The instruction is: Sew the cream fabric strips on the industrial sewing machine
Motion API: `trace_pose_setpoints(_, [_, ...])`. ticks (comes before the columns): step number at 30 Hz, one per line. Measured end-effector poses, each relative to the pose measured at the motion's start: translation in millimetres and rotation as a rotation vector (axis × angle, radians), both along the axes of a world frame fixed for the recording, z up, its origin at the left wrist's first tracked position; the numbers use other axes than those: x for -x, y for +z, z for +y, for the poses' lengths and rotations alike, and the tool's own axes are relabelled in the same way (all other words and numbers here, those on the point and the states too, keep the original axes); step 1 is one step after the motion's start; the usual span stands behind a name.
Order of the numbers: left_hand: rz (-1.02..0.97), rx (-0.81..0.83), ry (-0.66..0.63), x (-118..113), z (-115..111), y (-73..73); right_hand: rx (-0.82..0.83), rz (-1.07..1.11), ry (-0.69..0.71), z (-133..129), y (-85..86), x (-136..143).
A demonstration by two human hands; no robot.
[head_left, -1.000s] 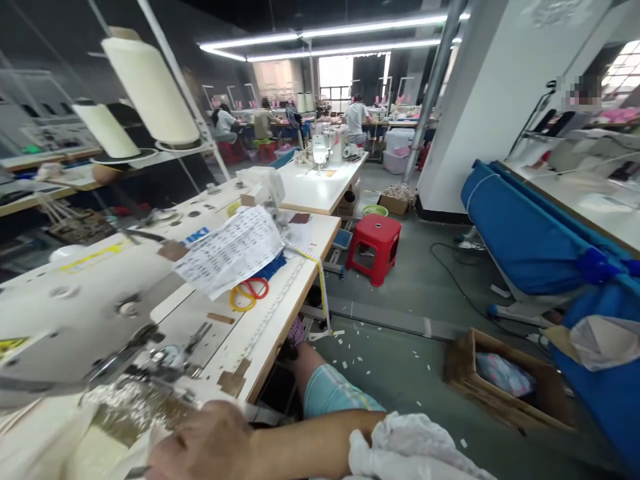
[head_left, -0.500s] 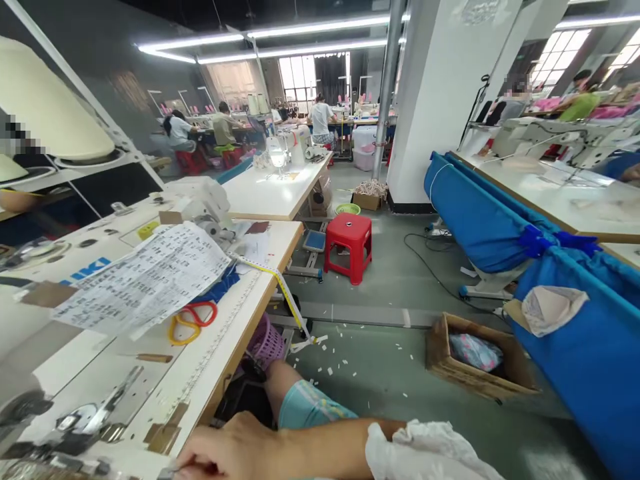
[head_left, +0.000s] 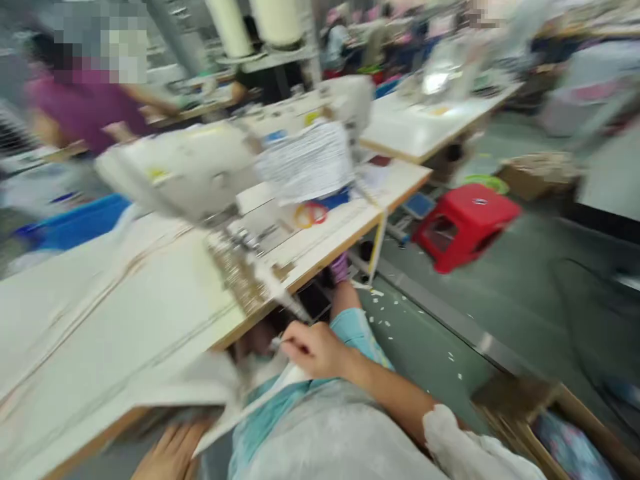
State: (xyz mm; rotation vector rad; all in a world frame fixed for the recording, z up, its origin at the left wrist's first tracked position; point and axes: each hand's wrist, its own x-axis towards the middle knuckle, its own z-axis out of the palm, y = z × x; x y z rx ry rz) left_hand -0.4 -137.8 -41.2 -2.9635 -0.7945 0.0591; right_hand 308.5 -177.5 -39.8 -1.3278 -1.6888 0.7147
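My right hand [head_left: 315,350] is closed in a pinch on white cloth [head_left: 283,380], just off the table's front edge and over my lap. The cloth runs slantwise down to my left hand [head_left: 173,450], whose fingers are pressed together at its lower end, below the table edge; the thumb is hidden. Part of the cloth also lies against the table edge. A pale strip [head_left: 280,293] stretches from the sewing machine [head_left: 180,167] toward my right hand. Motion blur softens the details.
On the table [head_left: 125,327] lie a printed sheet [head_left: 305,163] and scissors [head_left: 311,215] with red and yellow handles. A measuring tape [head_left: 379,247] hangs over the edge. A red stool [head_left: 465,223] and a cardboard box [head_left: 545,427] stand on the floor. A person in purple [head_left: 93,103] works behind.
The view has swung left and down. My left hand and the white cloth have come into view. My right hand now appears over my lap, off the table edge.
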Motion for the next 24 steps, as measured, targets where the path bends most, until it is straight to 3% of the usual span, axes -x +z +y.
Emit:
trace_pose_setpoints(3, [-0.016, 0.044, 0.415, 33.8, -34.7, -20.0, 0.018, -0.060, 0.105, 3.7, -29.4, 4.2])
trace_pose_setpoints(5, [-0.067, 0.175, 0.667, 41.0, -38.4, -27.3, 0.004, -0.128, 0.112, 10.8, -43.0, 9.7])
trace_pose_setpoints(8, [-0.160, 0.266, 0.993, 44.0, -36.5, -25.6, -0.105, -0.211, 0.091, 25.5, -44.9, 19.9])
trace_pose_setpoints(12, [-0.600, 0.362, 1.086, 52.7, -43.8, -14.5, -0.299, -0.267, 0.104, 48.0, -29.6, 36.5])
trace_pose_setpoints(15, [-0.895, 0.684, 1.108, 63.7, -50.9, -8.6, -0.416, -0.265, 0.155, 58.6, -24.6, 50.1])
trace_pose_setpoints(17, [-1.047, 0.899, 1.206, 68.8, -53.1, -7.8, -0.450, -0.267, 0.207, 61.2, -25.4, 57.3])
trace_pose_setpoints(20, [-1.207, 1.043, 1.378, 68.2, -51.6, -16.0, -0.449, -0.288, 0.293, 61.8, -27.2, 64.7])
trace_pose_setpoints(24, [-1.471, 0.963, 1.563, 57.3, -36.6, -44.1, -0.424, -0.311, 0.379, 63.6, -24.5, 74.1])
